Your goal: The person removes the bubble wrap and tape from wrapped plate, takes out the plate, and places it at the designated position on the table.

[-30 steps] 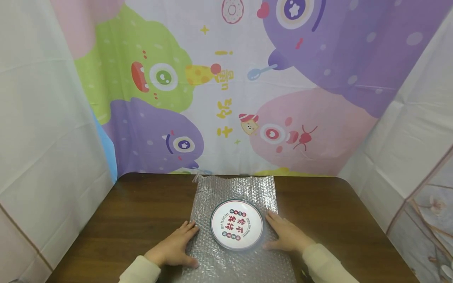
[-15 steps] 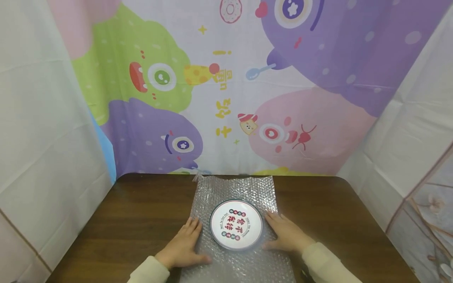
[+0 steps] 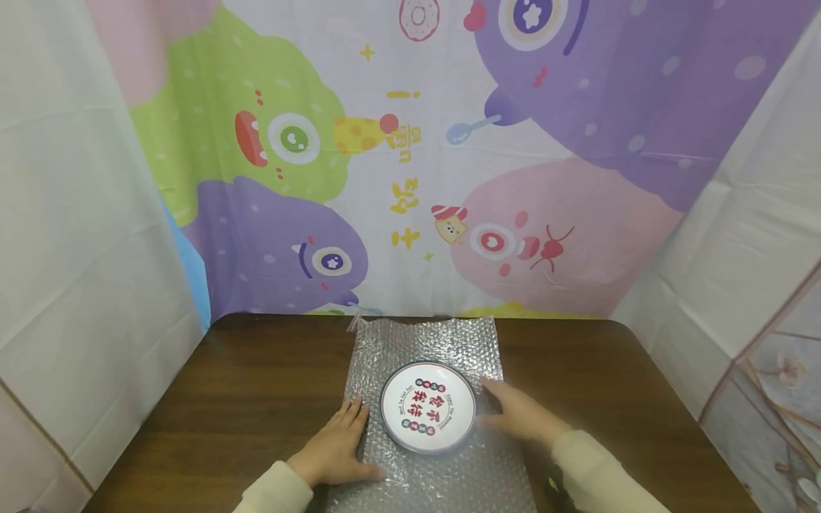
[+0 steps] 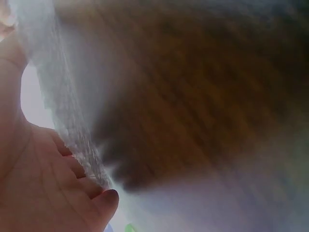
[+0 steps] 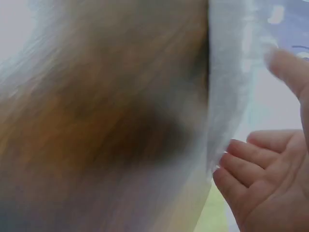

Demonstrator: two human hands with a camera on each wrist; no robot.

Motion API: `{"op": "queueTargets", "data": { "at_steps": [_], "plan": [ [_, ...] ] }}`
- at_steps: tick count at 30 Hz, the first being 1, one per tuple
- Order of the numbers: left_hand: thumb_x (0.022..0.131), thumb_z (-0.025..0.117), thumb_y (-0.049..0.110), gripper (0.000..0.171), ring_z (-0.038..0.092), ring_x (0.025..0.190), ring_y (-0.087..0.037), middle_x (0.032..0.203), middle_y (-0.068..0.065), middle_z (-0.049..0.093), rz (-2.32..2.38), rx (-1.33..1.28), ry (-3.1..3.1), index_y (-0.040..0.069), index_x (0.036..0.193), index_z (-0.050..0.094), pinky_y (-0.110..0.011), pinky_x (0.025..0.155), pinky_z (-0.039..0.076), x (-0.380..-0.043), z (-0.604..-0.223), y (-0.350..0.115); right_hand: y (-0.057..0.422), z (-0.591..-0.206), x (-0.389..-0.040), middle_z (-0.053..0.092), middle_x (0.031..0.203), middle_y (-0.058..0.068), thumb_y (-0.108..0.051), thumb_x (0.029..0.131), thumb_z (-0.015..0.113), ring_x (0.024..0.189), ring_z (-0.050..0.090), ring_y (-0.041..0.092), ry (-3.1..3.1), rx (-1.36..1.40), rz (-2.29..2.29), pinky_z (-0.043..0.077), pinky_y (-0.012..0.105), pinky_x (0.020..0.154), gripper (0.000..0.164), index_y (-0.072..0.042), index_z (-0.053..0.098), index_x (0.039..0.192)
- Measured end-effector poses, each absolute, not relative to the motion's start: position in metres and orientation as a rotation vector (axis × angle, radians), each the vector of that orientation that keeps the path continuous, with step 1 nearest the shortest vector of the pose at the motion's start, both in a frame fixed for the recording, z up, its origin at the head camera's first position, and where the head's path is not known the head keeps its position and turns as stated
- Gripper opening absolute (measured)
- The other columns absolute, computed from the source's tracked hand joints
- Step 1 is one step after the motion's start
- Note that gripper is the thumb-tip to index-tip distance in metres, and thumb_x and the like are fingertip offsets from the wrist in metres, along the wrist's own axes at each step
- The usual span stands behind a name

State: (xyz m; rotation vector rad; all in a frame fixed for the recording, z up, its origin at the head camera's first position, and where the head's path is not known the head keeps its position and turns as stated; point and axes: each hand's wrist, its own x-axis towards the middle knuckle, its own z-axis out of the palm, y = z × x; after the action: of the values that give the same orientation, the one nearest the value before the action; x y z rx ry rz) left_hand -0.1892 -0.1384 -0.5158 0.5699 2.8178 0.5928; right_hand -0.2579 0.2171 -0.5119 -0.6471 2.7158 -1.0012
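A round white plate (image 3: 428, 407) with red and dark lettering and a dark rim lies on a sheet of clear bubble wrap (image 3: 423, 342). My left hand (image 3: 335, 443) rests on the wrap's left edge, fingers extended and thumb apart, to the left of the plate. In the left wrist view its palm (image 4: 53, 183) faces the edge of the bubble wrap (image 4: 72, 111). On the other side, my right hand (image 3: 522, 415) is beside the plate's right rim, thumb and fingers spread. Its fingertips are close to the wrap's edge (image 5: 224, 92) in the right wrist view, holding nothing.
The dark brown wooden table (image 3: 269, 370) extends to both sides of the wrap. Behind it hangs a cloth with cartoon monsters (image 3: 410, 157). Pale sheets (image 3: 83, 249) line both sides.
My left hand has shifted right, further onto the bubble wrap. My right hand's thumb has come up a little beside the plate. Plate and wrap look nearly unmoved.
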Motion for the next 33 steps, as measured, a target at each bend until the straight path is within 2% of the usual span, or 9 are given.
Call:
{"op": "queueTargets", "data": {
  "at_steps": [4, 7, 10, 12, 20, 33],
  "plan": [
    [0.071, 0.073, 0.068, 0.119, 0.015, 0.148, -0.048, 0.159, -0.031, 0.016, 0.584, 0.559, 2.817, -0.01, 0.149, 0.028, -0.059, 0.119, 0.022, -0.188, -0.514, -0.138, 0.209, -0.508, -0.262, 0.056, 0.136, 0.025, -0.031, 0.087, 0.073, 0.127, 0.053, 0.042, 2.703, -0.576, -1.144, 0.043, 0.054, 0.107, 0.073, 0.008, 0.043, 0.142],
    [0.071, 0.073, 0.068, 0.119, 0.016, 0.148, -0.048, 0.159, -0.031, 0.016, 0.576, 0.561, 2.817, -0.01, 0.149, 0.027, -0.059, 0.119, 0.023, -0.188, -0.513, -0.137, 0.205, -0.508, -0.266, 0.067, 0.113, 0.019, -0.026, 0.088, 0.072, 0.101, 0.066, 0.031, 2.696, -0.556, -1.19, 0.058, 0.042, 0.086, 0.064, 0.009, 0.05, 0.135],
    [0.071, 0.073, 0.068, 0.119, 0.016, 0.148, -0.048, 0.159, -0.031, 0.016, 0.577, 0.56, 2.815, -0.01, 0.149, 0.027, -0.059, 0.119, 0.023, -0.187, -0.512, -0.137, 0.202, -0.512, -0.269, 0.068, 0.097, 0.01, -0.023, 0.088, 0.071, 0.083, 0.064, 0.017, 2.666, -0.538, -1.218, 0.057, 0.027, 0.069, 0.058, 0.011, 0.053, 0.132],
    [0.071, 0.073, 0.067, 0.119, 0.016, 0.148, -0.048, 0.159, -0.031, 0.016, 0.577, 0.559, 2.816, -0.01, 0.149, 0.028, -0.059, 0.119, 0.023, -0.187, -0.513, -0.137, 0.201, -0.515, -0.271, 0.069, 0.093, 0.01, -0.02, 0.088, 0.07, 0.076, 0.063, 0.014, 2.639, -0.531, -1.246, 0.056, 0.024, 0.064, 0.056, 0.013, 0.053, 0.13],
    [0.07, 0.075, 0.065, 0.117, 0.018, 0.147, -0.049, 0.158, -0.032, 0.018, 0.58, 0.555, 2.825, -0.011, 0.148, 0.03, -0.059, 0.118, 0.024, -0.186, -0.51, -0.136, 0.196, -0.527, -0.275, 0.066, 0.076, 0.007, -0.011, 0.086, 0.069, 0.062, 0.062, 0.014, 2.574, -0.485, -1.324, 0.056, 0.027, 0.057, 0.053, 0.016, 0.052, 0.128],
    [0.071, 0.075, 0.064, 0.116, 0.018, 0.147, -0.049, 0.158, -0.031, 0.018, 0.586, 0.557, 2.818, -0.011, 0.148, 0.03, -0.059, 0.118, 0.024, -0.186, -0.51, -0.136, 0.19, -0.533, -0.275, 0.067, 0.077, 0.011, -0.004, 0.085, 0.067, 0.057, 0.065, 0.016, 2.509, -0.308, -1.416, 0.059, 0.031, 0.057, 0.05, 0.015, 0.05, 0.128]
  ]
}}
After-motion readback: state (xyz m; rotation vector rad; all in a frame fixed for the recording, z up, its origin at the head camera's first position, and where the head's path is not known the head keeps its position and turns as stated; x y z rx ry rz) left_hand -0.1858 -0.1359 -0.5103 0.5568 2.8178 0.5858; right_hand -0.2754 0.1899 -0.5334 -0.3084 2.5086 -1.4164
